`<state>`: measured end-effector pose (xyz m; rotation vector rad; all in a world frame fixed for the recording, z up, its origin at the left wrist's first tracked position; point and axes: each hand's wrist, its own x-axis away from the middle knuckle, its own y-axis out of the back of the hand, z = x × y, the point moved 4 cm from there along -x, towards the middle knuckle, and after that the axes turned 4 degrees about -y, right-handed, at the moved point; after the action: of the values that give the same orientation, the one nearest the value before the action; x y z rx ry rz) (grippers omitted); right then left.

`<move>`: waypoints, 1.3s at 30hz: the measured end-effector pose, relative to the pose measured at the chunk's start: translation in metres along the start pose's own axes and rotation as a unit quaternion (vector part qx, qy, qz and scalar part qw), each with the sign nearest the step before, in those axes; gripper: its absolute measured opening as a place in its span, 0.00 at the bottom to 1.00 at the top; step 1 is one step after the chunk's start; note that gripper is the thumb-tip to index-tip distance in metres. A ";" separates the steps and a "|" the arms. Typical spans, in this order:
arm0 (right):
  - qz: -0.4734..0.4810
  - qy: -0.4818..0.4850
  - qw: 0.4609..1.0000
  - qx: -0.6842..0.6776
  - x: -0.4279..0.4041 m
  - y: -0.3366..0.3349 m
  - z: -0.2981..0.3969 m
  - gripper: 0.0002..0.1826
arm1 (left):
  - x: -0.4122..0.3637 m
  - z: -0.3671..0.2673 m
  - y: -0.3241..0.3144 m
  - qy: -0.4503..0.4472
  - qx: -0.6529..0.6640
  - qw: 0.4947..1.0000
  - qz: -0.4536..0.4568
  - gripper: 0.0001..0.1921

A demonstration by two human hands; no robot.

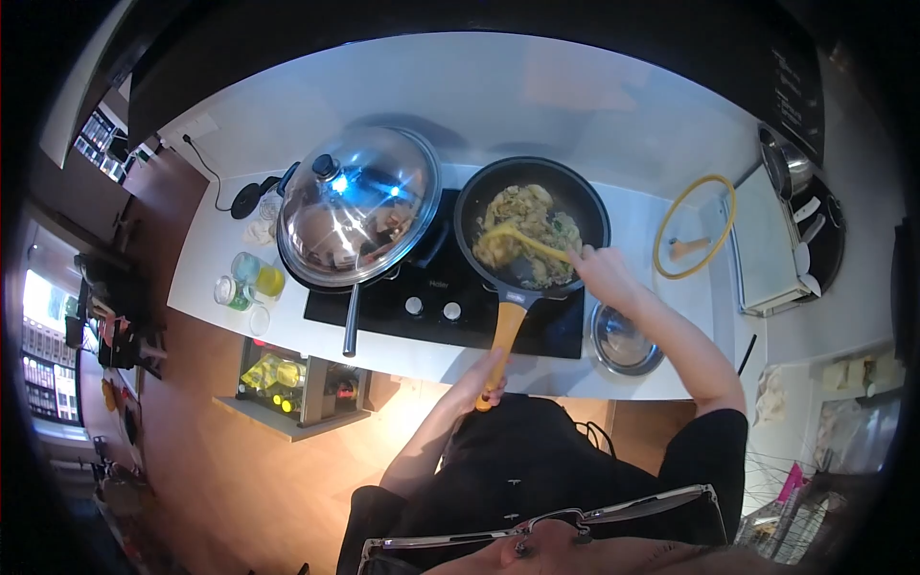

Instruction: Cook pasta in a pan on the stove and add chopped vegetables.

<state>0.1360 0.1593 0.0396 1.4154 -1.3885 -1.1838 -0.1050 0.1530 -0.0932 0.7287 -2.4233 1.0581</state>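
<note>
A dark frying pan sits over the right side of the black gas hob. Around its yellow-orange handle, near the lower end, my left hand is closed. My right hand grips the shaft of a yellow spatula above the pan's right rim. The spatula's head lies in the cooked food, a pale brown mix with some green bits. To the left, a large wok with a shiny domed metal lid covers the other burner, its metal handle pointing towards me.
Right of the hob lie a round metal-rimmed glass lid and a yellow-rimmed lid leaning by the wall. Glass jars stand on the left counter. Below, a drawer with bottles hangs open. A rack with pans stands far right.
</note>
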 end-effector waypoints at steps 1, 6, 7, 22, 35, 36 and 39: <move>0.019 0.008 1.000 0.015 0.009 0.011 -0.004 0.13 | -0.001 0.002 0.000 0.004 0.010 1.000 0.011 0.23; 0.063 0.002 0.996 0.056 0.045 0.083 -0.037 0.08 | 0.004 0.004 0.000 0.015 0.016 1.000 0.004 0.23; 0.106 -0.017 0.992 0.071 0.048 0.081 -0.039 0.06 | 0.004 0.004 0.001 0.019 0.015 1.000 -0.001 0.22; 0.054 0.008 0.998 0.004 0.006 -0.003 0.014 0.11 | -0.004 0.005 0.001 0.044 0.033 0.998 0.018 0.21; 0.036 -0.081 0.996 -0.019 0.017 0.039 -0.005 0.06 | -0.005 0.001 -0.004 0.039 0.020 0.998 0.032 0.23; 0.060 -0.135 0.988 -0.049 0.006 0.047 -0.013 0.06 | -0.003 0.003 -0.001 0.034 0.028 0.999 0.029 0.22; 0.068 -0.228 0.962 -0.134 -0.013 0.066 -0.049 0.10 | -0.002 0.005 0.003 0.031 0.035 0.999 0.024 0.22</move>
<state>0.1686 0.1646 0.1160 0.8728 -1.5311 -1.6035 -0.1060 0.1514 -0.0989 0.6531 -2.3728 1.1717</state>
